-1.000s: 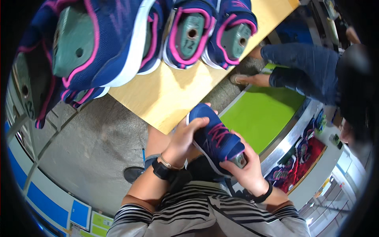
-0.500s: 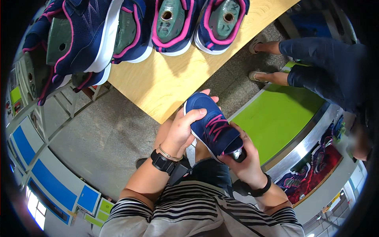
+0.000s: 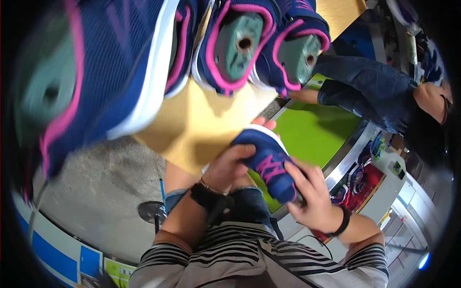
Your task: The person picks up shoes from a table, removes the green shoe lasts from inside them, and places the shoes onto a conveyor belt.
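A small navy sneaker (image 3: pixel 263 152) with pink laces and a white sole is held in front of my body, tilted, its toe pointing away from me. My left hand (image 3: pixel 226 167) grips it near the toe, thumb lying over the upper and fingertips showing at the far side. My right hand (image 3: pixel 313 196) closes around the collar and heel end, fingers along the side by the laces. The inside of the shoe is mostly hidden.
Several matching sneakers (image 3: pixel 235 50) with green lasts inside stand above a light wooden table (image 3: pixel 189 127); one big sneaker (image 3: pixel 113 77) looms close at left. A lime-green bench surface (image 3: pixel 305 132) lies right, near another person's legs (image 3: pixel 357 91). A red tray (image 3: pixel 374 189) holds dark shoe parts.
The sneaker has rolled in my hands, showing its white sole edge on the right. My right hand has shifted up over its side. My view has moved closer to the shoes on the table.
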Tool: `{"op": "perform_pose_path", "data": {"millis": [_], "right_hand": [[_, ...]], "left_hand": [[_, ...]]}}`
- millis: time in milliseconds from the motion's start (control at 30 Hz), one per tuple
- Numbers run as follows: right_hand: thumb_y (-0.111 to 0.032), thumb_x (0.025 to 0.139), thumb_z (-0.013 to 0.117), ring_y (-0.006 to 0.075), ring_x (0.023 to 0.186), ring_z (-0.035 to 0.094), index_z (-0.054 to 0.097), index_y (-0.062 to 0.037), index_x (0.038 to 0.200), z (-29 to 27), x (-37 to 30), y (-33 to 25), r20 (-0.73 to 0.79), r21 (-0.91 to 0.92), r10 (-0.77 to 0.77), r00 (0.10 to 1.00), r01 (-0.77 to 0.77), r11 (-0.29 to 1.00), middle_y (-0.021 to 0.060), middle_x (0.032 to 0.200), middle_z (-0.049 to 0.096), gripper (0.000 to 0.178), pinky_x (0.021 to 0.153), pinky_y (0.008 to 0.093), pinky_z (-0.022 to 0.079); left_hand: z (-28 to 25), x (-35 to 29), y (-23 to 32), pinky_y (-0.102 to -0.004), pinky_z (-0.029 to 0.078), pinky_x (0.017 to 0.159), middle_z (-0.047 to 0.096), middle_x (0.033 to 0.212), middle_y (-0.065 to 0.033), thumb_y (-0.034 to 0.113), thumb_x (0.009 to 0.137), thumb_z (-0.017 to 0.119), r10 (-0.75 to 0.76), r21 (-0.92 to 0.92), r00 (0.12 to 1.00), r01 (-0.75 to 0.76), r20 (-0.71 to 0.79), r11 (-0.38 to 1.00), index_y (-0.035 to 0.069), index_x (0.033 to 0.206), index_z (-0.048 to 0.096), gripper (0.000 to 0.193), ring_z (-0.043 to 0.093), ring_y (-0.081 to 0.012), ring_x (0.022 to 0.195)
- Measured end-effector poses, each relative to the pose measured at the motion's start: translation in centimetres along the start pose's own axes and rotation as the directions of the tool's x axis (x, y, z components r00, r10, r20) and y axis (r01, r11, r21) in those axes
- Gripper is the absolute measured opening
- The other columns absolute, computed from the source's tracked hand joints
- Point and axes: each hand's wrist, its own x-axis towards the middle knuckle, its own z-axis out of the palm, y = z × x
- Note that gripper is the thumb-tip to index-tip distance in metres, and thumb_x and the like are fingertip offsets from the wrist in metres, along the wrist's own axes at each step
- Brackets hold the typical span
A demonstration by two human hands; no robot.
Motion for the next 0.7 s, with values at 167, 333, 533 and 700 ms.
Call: {"op": "perform_pose_path", "data": {"millis": [167, 333, 533, 700], "right_hand": [[-0.004, 0.07, 0.081, 0.0352, 0.121, 0.056, 0.051, -0.0045, 0.141, 0.7, 0.0, 6.1, 0.094, 0.307, -0.1, 0.991, 0.067, 0.949, 0.0188, 0.138, 0.053, 0.077, 0.104, 0.0405, 0.043], [-0.006, 0.073, 0.085, 0.0259, 0.137, 0.046, 0.046, -0.005, 0.144, 2.7, -4.3, 6.8, 0.046, 0.553, -0.117, 0.992, 0.072, 0.83, 0.013, 0.146, 0.05, 0.081, 0.114, 0.0392, 0.034], [-0.018, 0.07, 0.087, 0.0258, 0.133, 0.048, 0.047, -0.0022, 0.143, -2.2, 2.0, -0.9, 0.012, 0.55, -0.278, 0.961, 0.226, 0.804, 0.015, 0.141, 0.054, 0.085, 0.114, 0.0385, 0.033], [-0.024, 0.064, 0.086, 0.0387, 0.11, 0.05, 0.051, -0.0015, 0.132, 2.9, 7.6, -5.4, -0.268, -0.306, -0.491, 0.829, 0.41, 0.859, 0.0154, 0.126, 0.053, 0.08, 0.096, 0.0464, 0.043]], "left_hand": [[2.0, -1.2, -1.6, -0.0378, 0.037, 0.112, 0.04, 0.153, -0.0158, 0.009, 0.09, 0.068, 0.28, 0.2, 0.954, -0.255, -0.108, 0.946, -0.001, 0.15, 0.031, 0.071, 0.046, -0.0201, 0.132], [6.9, -6.0, -2.7, -0.0352, 0.037, 0.111, 0.041, 0.153, -0.0172, 0.007, 0.089, 0.07, 0.445, 0.476, 0.892, -0.356, -0.085, 0.804, -0.004, 0.15, 0.033, 0.072, 0.047, -0.0181, 0.131], [9.1, -10.1, -0.9, -0.0314, 0.047, 0.1, 0.056, 0.131, -0.0153, 0.012, 0.096, 0.064, 0.95, 0.729, 0.289, -0.675, 0.114, 0.118, 0.0, 0.141, 0.041, 0.052, 0.057, -0.0198, 0.115], [4.7, -12.3, 5.3, -0.0466, 0.035, 0.11, 0.041, 0.14, -0.0277, 0.049, 0.09, 0.067, 0.956, 0.984, 0.271, 0.166, -0.115, 0.072, 0.0, 0.143, 0.037, 0.078, 0.042, -0.0412, 0.131]]}}
